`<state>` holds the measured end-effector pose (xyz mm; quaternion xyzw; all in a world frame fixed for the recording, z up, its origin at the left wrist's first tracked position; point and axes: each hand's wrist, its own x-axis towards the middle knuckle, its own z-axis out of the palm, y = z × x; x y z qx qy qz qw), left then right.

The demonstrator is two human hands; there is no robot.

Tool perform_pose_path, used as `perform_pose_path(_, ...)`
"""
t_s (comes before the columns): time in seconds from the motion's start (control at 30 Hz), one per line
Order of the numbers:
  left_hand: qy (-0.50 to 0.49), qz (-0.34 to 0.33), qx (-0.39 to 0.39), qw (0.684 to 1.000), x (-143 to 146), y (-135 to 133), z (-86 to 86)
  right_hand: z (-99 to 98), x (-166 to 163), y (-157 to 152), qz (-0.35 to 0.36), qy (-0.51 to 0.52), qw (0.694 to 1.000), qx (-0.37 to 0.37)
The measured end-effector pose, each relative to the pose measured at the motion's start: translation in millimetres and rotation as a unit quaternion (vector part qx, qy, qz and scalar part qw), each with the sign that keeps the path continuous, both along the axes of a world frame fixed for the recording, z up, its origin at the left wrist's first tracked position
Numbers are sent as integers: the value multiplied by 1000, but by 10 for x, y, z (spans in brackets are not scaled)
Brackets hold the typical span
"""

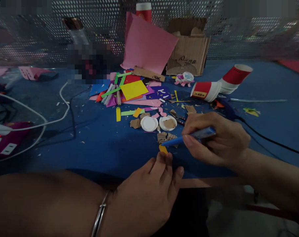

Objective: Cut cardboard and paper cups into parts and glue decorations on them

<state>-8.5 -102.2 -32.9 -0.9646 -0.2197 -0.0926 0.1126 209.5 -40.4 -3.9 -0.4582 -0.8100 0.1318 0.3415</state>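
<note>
A blue pen (175,141) is gripped in my right hand (215,140), its tip touching or just over a small orange-yellow paper piece (162,149). With its fingers stretched out, my left hand (149,187) presses that piece to the blue table near the front edge. Just beyond the pen tip lies a torn scrap of corrugated cardboard (164,138). Two white round lids (149,124) sit side by side past it; the right lid (167,127) has a brown cardboard bit on it. Scissors (180,120) lie partly hidden behind my right hand.
Coloured paper sheets and strips (134,90) are heaped at the back middle, before a leaning pink sheet (148,42) and a cardboard box (187,54). Red-and-white paper cups (205,91) lie tipped at right. A white cable (44,123) loops at left; a black cord (270,138) runs right.
</note>
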Motion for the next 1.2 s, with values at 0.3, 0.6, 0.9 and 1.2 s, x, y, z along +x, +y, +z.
perform_pose_path(0.3, 18, -15, 11, 1000, -2, 0, 4, -137, 27, 84, 95, 46, 987, 124)
perform_pose_path(0.6, 21, -14, 23, 999, 3, -1, 14, -126, 45, 87, 95, -3, 980, 173)
perform_pose_path(0.9, 16, -17, 33, 999, 3, -13, 10, -144, 41, 104, 107, 0, 972, 207)
perform_pose_path(1.2, 19, -19, 34, 999, 0, -1, 9, -125, 72, 113, 134, -3, 970, 205)
